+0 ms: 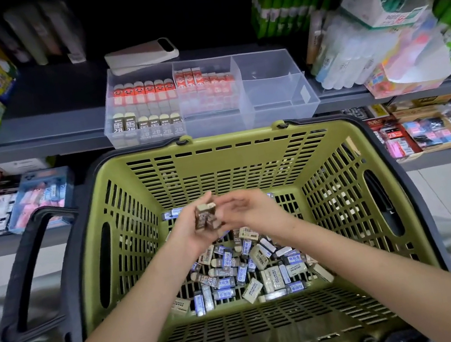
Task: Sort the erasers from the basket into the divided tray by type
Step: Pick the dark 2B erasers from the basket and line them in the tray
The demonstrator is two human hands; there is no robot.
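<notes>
While your left grip [190, 228] clamps brown erasers [206, 217] above the basket [217, 166] of loose erasers [250, 266], your right grip [246, 207] hangs apart beside them, and the divided tray [272, 81] behind the basket holds red and brown rows.

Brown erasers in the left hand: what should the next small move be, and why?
Probably carry them up to the divided tray and stand them in its front-left compartment. The left hand grips several brown erasers over the basket, the right hand close beside them, and matching brown 2B erasers already stand there.
</notes>
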